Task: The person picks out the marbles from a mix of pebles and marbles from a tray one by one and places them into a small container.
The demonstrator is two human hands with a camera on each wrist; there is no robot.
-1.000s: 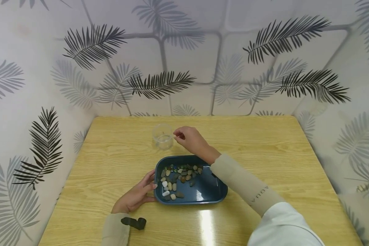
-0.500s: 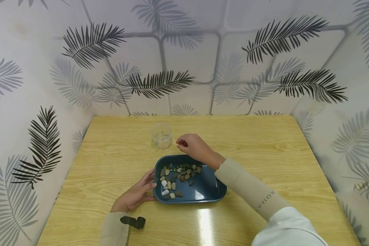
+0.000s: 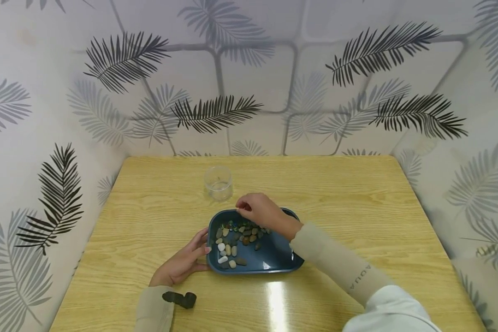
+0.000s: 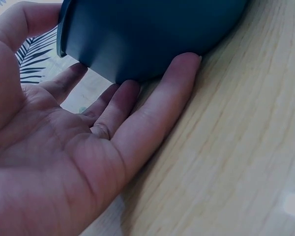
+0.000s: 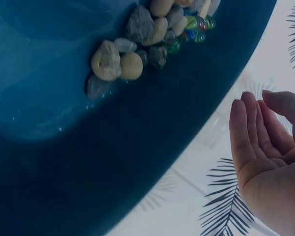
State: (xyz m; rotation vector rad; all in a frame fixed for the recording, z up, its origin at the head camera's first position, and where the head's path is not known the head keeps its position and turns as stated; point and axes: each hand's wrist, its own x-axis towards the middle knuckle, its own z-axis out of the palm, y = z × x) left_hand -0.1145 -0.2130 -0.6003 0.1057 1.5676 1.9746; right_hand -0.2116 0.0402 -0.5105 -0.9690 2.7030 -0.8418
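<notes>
A dark blue plastic tray point(image 3: 269, 258) stands on the table with pebbles point(image 3: 234, 251) gathered mostly in its left half. Small coloured glass marbles point(image 5: 195, 28) lie among the stones along the far side. My left hand point(image 3: 183, 262) holds the tray's left end, thumb at the rim and fingertips point(image 4: 186, 61) against the outer wall near the tabletop. Over the tray's far rim is my right hand point(image 3: 262, 212), its fingers loosely bent. In the right wrist view, nothing shows between its thumb and fingers. My right forearm hides part of the tray's right end.
A clear round container point(image 3: 219, 184) stands behind the tray, left of my right hand. The wooden table point(image 3: 357, 193) meets leaf-patterned walls point(image 3: 257, 83) at the back and sides. A black strap point(image 3: 180, 299) sits on the left wrist.
My right hand has drawn back from beside the clear container toward me, down to the tray's far rim. The left hand stays on the tray's left end.
</notes>
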